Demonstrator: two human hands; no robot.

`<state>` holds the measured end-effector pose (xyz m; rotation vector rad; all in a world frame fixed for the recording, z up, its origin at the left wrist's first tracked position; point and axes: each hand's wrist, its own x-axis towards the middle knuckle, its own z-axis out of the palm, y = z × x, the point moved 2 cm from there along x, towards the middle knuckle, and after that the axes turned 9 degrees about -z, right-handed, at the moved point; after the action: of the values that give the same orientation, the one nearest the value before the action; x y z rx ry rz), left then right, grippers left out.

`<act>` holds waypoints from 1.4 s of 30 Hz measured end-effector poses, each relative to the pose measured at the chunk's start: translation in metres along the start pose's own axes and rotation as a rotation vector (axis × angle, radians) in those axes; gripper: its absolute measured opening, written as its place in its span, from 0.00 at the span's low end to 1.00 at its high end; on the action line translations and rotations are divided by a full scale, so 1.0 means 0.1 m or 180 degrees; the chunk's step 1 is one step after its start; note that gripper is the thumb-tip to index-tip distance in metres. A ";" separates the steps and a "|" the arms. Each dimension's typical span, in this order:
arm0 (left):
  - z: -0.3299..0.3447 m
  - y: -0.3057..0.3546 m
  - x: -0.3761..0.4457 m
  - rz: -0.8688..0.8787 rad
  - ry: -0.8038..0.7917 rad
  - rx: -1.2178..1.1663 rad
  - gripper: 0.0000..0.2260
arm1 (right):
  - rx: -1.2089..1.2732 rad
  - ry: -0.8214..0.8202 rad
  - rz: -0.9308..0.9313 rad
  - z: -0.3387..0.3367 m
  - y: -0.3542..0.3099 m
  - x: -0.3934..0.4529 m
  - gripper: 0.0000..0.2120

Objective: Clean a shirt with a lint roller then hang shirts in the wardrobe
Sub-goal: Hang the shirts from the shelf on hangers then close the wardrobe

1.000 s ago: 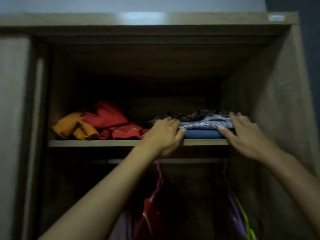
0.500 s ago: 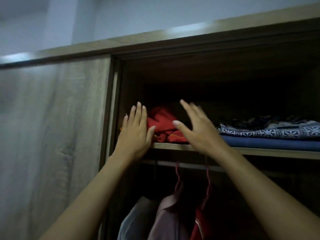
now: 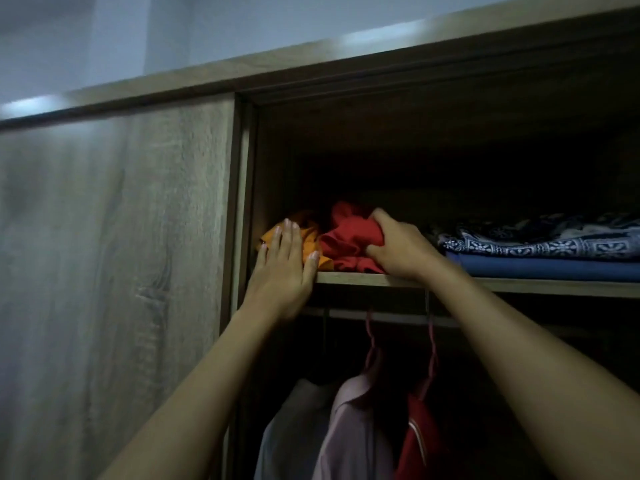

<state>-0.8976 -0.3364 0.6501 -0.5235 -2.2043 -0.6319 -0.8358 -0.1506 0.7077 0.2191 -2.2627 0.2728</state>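
- The right hand (image 3: pixel 398 251), at the centre of the frame, has its fingers curled and clamped on a crumpled red garment (image 3: pixel 346 244) lying on the upper shelf (image 3: pixel 367 278) of the wardrobe (image 3: pixel 114 237).
- The left hand (image 3: pixel 284 261), just left of centre, lies flat with fingers straight and close together, pressing on an orange garment (image 3: pixel 308 237) at the shelf's left end; it grips nothing.
- The orange and red garments touch each other; whether they are tangled cannot be told in the dim light.
- At the right of the frame, a folded stack (image 3: pixel 540 254) of patterned and blue cloth sits on the same shelf, just beside the right hand.
- Below the shelf, in the lower centre, shirts (image 3: pixel 349 420) hang on pink hangers (image 3: pixel 372 344) from the rail (image 3: pixel 346 315). No lint roller is in view.
- Risks, as I judge them:
  - Pulling the red garment out may drag the orange one with it, since they lie against each other; the flat left hand seems placed to prevent this, but a flat press could slip.
  - The right wrist is close to the folded stack, so a sideways pull could nudge and topple it.
  - A loose bundle lifted off a high shelf may unfurl and catch on the hangers below.
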 end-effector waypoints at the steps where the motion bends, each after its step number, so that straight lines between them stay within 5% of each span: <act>1: 0.00 0.00 0.00 0.0004 0.0010 0.0002 0.28 | -0.0037 0.0267 -0.0050 -0.02 -0.03 -0.04 0.18; 5: 0.01 -0.01 -0.01 0.0010 0.0037 0.0026 0.27 | 0.0363 0.1231 -0.0231 -0.18 -0.25 -0.34 0.20; 9: 0.00 0.00 -0.02 0.0003 0.0052 -0.0055 0.28 | 0.0470 0.1531 -0.0465 -0.23 -0.50 -0.78 0.21; 15: 0.12 0.05 -0.45 0.0449 0.0231 -0.0249 0.31 | 0.0676 0.1630 -0.0397 -0.18 -0.59 -1.42 0.20; 27: 0.07 0.50 -1.50 0.0849 -0.0139 -0.2047 0.28 | 0.1164 0.1288 0.0099 -0.18 -0.57 -2.28 0.18; 30: 0.05 0.72 -1.85 0.0418 -0.0464 -0.2906 0.26 | 0.1403 0.1199 0.0369 -0.21 -0.51 -2.45 0.15; 33: 0.06 0.90 -2.13 -0.0162 -0.0600 -0.3753 0.44 | 0.1620 0.1068 0.0808 -0.17 -0.38 -2.64 0.13; 37: 0.16 1.17 -2.43 0.0265 -0.1174 -0.3163 0.37 | 0.2505 0.0955 0.1807 0.00 -0.10 -2.88 0.21; 42: 0.43 1.23 -2.84 0.0414 -0.1518 -0.2479 0.44 | 0.4169 0.0351 0.2851 0.09 0.15 -3.33 0.20</act>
<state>-0.6783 -0.2604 0.4410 -1.3125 -2.2596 -1.4200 -0.6320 -0.1164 0.4457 -0.1733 -1.5906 2.1238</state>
